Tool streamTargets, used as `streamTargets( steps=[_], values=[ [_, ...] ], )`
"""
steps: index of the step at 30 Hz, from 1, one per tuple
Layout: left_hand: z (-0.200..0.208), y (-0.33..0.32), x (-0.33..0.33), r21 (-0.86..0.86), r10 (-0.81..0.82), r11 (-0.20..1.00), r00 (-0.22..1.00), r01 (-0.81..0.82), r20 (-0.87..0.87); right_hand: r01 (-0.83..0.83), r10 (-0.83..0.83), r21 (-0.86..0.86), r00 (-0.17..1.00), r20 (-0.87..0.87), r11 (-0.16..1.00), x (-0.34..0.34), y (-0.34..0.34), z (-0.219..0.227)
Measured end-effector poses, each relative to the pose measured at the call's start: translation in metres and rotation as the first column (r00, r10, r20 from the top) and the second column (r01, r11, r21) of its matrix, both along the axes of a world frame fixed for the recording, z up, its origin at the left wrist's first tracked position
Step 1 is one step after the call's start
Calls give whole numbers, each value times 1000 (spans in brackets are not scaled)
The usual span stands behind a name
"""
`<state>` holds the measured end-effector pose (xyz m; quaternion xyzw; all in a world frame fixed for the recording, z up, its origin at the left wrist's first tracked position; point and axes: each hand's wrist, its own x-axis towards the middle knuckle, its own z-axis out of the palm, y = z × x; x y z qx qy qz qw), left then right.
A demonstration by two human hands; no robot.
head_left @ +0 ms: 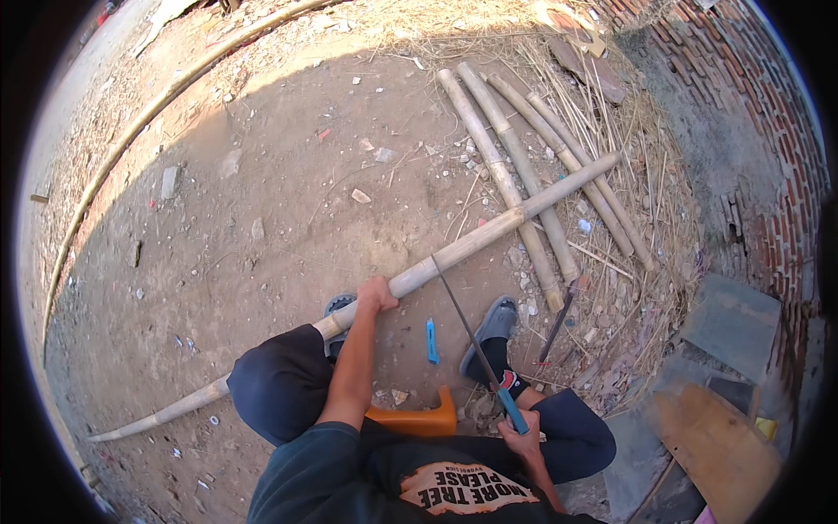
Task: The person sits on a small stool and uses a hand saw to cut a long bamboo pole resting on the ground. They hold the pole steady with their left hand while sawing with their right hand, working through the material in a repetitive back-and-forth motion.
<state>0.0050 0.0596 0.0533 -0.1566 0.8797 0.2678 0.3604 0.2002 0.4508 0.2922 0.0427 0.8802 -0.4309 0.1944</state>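
Note:
A long pale bamboo pole [482, 234] slants from the lower left up to the right, over my left leg. Its far end rests across several cut bamboo lengths [517, 144] on the ground. My left hand [378, 294] is wrapped round the pole just above my left foot. In my right hand [522, 438] is the blue handle of a handsaw [466, 320], close to my right knee. The saw's thin dark blade reaches away from me, its tip end against the pole to the right of my left hand.
A blue utility knife [432, 341] lies between my feet. Under me is an orange plastic stool [443, 414]. Beyond my right foot lies a dark narrow blade [559, 325]. Boards [717, 441] and a brick wall [790, 223] stand at right, with straw [668, 236] alongside.

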Motion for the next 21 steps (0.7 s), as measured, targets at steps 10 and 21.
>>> streamTargets(
  steps=[10, 21],
  values=[
    [-12, 2, 9, -65, 10, 998, 999, -13, -51, -34, 37, -62, 998, 42, 998, -42, -28, -1],
    [-6, 3, -3, -14, -8, 1000, 1000, 7, -23, 37, -24, -85, 990, 140, 996, -46, -29, 7]
  ],
)
